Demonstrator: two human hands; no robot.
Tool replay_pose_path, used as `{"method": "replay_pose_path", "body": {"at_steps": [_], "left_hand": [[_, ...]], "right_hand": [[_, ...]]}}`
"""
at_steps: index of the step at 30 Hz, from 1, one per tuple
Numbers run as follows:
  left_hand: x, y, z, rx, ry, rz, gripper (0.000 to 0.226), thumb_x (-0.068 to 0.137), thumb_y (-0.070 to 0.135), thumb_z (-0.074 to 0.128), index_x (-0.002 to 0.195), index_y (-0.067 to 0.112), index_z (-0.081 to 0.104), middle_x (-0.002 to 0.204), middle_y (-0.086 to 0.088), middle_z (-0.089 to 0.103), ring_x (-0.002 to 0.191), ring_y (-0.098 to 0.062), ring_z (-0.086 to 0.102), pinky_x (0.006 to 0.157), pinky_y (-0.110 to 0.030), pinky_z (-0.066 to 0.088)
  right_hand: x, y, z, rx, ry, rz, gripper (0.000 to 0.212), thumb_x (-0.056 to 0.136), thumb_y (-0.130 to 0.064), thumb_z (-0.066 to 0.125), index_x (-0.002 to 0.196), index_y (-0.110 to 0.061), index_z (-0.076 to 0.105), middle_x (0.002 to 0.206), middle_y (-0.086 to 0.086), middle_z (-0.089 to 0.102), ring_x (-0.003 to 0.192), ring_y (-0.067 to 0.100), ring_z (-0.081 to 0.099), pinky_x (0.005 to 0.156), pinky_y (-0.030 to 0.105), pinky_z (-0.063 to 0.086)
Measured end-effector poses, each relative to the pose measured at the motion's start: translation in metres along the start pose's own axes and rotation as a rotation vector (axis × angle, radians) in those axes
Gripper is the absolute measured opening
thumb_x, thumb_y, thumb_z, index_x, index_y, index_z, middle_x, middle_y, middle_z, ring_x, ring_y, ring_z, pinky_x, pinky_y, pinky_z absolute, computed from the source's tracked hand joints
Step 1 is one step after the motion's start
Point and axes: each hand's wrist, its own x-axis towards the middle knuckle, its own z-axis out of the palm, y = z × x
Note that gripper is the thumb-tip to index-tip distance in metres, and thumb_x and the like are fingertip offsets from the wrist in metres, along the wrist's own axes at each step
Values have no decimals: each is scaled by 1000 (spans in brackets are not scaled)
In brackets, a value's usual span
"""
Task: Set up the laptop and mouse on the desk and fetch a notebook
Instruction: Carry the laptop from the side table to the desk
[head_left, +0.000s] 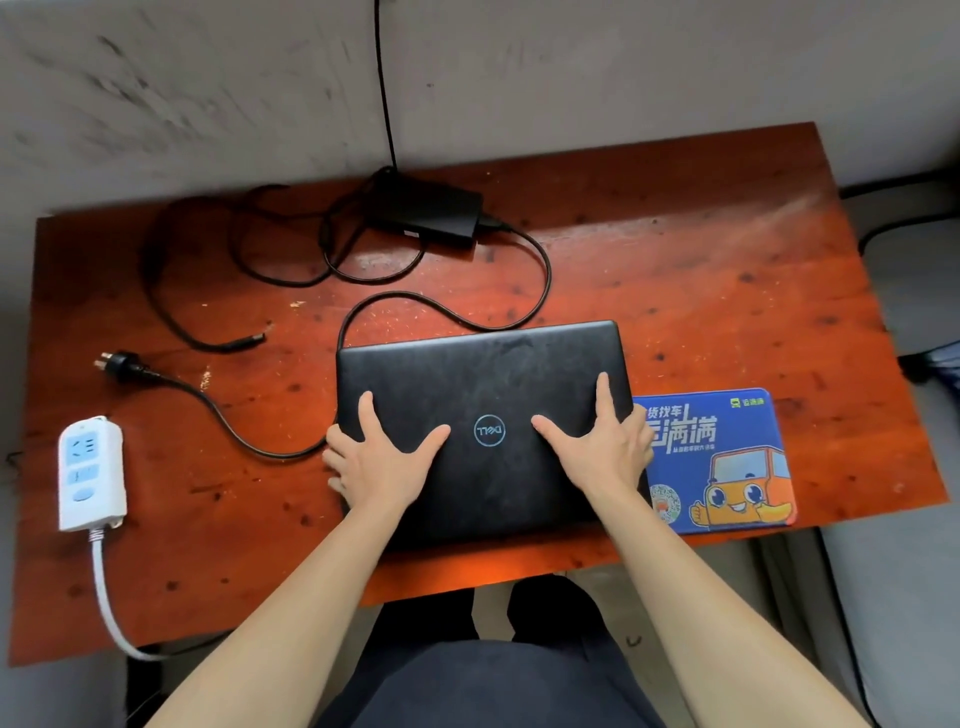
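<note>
A closed black laptop (483, 374) lies flat on the red-brown wooden desk (701, 291), near its front edge. My left hand (379, 457) rests on the lid's left side, index finger and thumb spread on top and the other fingers over the left edge. My right hand (597, 447) lies the same way on the lid's right side. A blue mouse pad (727, 457) with an orange cartoon truck sits right of the laptop, its left edge tucked under it. No mouse or notebook is in view.
A black power adapter (431, 210) with looped cables lies at the back of the desk; its barrel plug (249, 340) and wall plug (117, 361) lie loose on the left. A white power strip (91, 470) sits at the left front. A grey wall stands behind.
</note>
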Motion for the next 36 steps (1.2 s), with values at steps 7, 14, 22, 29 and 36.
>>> {"method": "replay_pose_path", "body": {"at_steps": [7,14,22,29,36], "left_hand": [[-1,2,3,87,-2,-10,110,66,92,47,152,42,-1,156,-19,16,137,-38,25,108,-58,25],[-5,3,7,54,-10,-3,108,73,87,48,154,40,-5,161,-20,3,144,-39,13,111,-57,24],[-11,1,11,107,-32,21,104,77,87,39,155,39,-9,163,-19,-9,148,-40,4,115,-57,18],[-24,-22,-8,45,-105,54,94,83,64,61,156,39,6,164,-12,1,148,-34,13,115,-52,25],[-51,-38,-5,38,-179,-43,113,72,66,72,155,41,0,156,-16,22,138,-39,32,112,-48,34]], "right_hand": [[-2,7,-1,-129,21,-68,107,76,-92,38,160,-39,-3,159,21,22,145,38,26,116,52,27],[6,21,-8,-67,-41,-128,105,77,-86,51,159,-43,2,154,19,26,140,35,28,115,49,29],[14,37,-19,-60,-65,-206,99,81,-78,57,159,-41,9,147,14,32,134,32,34,112,46,35],[5,39,-24,-71,-131,-227,97,87,-68,59,160,-36,5,159,17,21,144,35,25,114,49,34],[8,46,-31,-20,-194,-275,101,83,-57,72,160,-35,10,163,16,18,149,36,21,115,51,33]]}}
